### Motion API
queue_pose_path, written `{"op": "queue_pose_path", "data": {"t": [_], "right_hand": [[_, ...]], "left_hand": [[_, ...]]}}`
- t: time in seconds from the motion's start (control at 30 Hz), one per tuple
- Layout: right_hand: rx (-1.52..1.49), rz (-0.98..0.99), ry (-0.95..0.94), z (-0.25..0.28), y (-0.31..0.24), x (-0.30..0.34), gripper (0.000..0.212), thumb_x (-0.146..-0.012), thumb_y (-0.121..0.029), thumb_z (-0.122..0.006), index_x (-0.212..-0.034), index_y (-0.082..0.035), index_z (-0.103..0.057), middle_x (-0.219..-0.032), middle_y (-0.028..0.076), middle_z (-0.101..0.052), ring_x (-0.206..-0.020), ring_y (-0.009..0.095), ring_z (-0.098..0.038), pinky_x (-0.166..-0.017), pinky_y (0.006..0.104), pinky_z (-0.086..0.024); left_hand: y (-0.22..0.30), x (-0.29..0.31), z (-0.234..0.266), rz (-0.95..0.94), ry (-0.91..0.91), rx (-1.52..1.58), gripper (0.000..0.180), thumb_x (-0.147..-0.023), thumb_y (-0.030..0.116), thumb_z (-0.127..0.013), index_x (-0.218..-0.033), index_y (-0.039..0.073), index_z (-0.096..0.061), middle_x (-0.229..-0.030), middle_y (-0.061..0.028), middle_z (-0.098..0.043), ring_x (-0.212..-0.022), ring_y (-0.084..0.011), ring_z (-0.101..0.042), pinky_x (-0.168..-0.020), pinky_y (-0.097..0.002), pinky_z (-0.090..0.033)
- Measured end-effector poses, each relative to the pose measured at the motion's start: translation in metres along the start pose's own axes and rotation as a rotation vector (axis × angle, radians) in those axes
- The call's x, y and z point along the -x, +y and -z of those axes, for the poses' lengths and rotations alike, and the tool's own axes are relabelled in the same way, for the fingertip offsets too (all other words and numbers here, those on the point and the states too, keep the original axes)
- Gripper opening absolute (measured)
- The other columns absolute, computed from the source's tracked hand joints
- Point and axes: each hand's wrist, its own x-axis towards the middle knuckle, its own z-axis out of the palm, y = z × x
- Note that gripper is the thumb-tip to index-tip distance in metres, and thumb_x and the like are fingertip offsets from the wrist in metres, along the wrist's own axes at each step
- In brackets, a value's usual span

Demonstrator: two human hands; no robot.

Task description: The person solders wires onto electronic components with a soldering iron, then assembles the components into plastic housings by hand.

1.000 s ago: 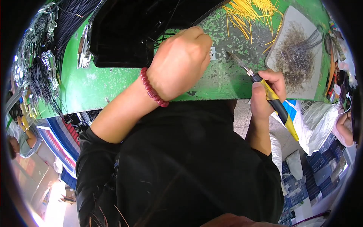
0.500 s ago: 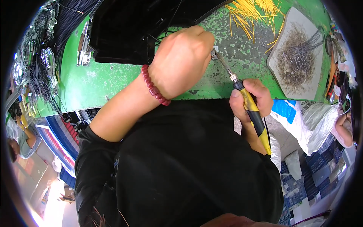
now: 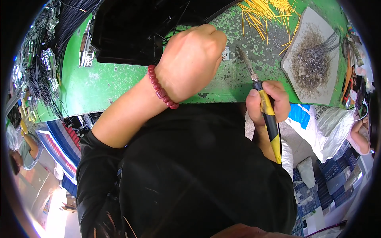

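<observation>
My right hand (image 3: 270, 101) grips a yellow and black soldering iron (image 3: 267, 106), its tip pointing up and left over the green bench. My left hand (image 3: 194, 59), with a red bead bracelet on the wrist, is closed with its back toward me. A small white part (image 3: 226, 53) shows just beyond its fingers; what those fingers hold is hidden. The iron's tip stands a little to the right of this part, apart from it. Thin black wires (image 3: 164, 39) run from behind the left hand toward a large black plastic housing (image 3: 127, 39).
Yellow wires or thin tubes (image 3: 264, 16) lie in a pile at the far side. A grey slab (image 3: 289, 63) with dark debris lies at the right. Black wires with shiny clear parts (image 3: 49, 63) crowd the left. Another person's arm (image 3: 359, 137) shows at the right rim.
The soldering iron has drawn back to the right, away from the small white part by my left fingers. My left hand has barely moved.
</observation>
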Motion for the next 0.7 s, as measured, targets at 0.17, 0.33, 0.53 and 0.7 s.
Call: {"op": "queue_pose_path", "data": {"t": [0.17,0.33,0.53,0.7], "right_hand": [[0.030,0.016,-0.021,0.007,0.005,-0.005,0.032,-0.071,-0.007,-0.078,-0.097,-0.002,-0.060,-0.077,0.015,-0.065,-0.056,0.022,-0.060,-0.052,0.0289,-0.048],[0.025,0.044,-0.109,0.007,-0.003,-0.012,0.031,-0.069,-0.008,-0.078,-0.095,-0.009,-0.062,-0.075,0.010,-0.062,-0.056,0.023,-0.060,-0.050,0.0296,-0.047],[0.033,0.263,-0.242,0.007,0.002,-0.016,0.030,-0.070,-0.005,-0.075,-0.095,-0.006,-0.059,-0.076,0.012,-0.060,-0.054,0.023,-0.054,-0.049,0.0299,-0.043],[0.066,0.310,-0.244,0.002,-0.002,-0.022,0.033,-0.062,-0.005,-0.081,-0.089,-0.010,-0.062,-0.073,0.005,-0.057,-0.050,0.020,-0.054,-0.043,0.0293,-0.040]], "left_hand": [[0.002,-0.001,0.002,0.028,-0.041,-0.059,0.008,-0.077,0.000,-0.062,-0.074,0.001,-0.056,-0.075,-0.0139,-0.060,-0.070,-0.0351,-0.061,-0.059,-0.0412,-0.050],[0.004,-0.002,0.003,0.029,-0.057,-0.104,0.006,-0.078,0.001,-0.063,-0.074,0.002,-0.057,-0.076,-0.0127,-0.061,-0.070,-0.0343,-0.062,-0.059,-0.0409,-0.051],[0.003,-0.002,0.001,0.017,-0.044,-0.099,0.007,-0.077,0.001,-0.063,-0.074,0.002,-0.056,-0.075,-0.0127,-0.060,-0.070,-0.0346,-0.061,-0.058,-0.0410,-0.050],[0.003,-0.002,0.003,0.015,-0.042,-0.097,0.008,-0.077,0.001,-0.063,-0.074,0.002,-0.056,-0.075,-0.0130,-0.059,-0.069,-0.0350,-0.061,-0.057,-0.0413,-0.050]]}}
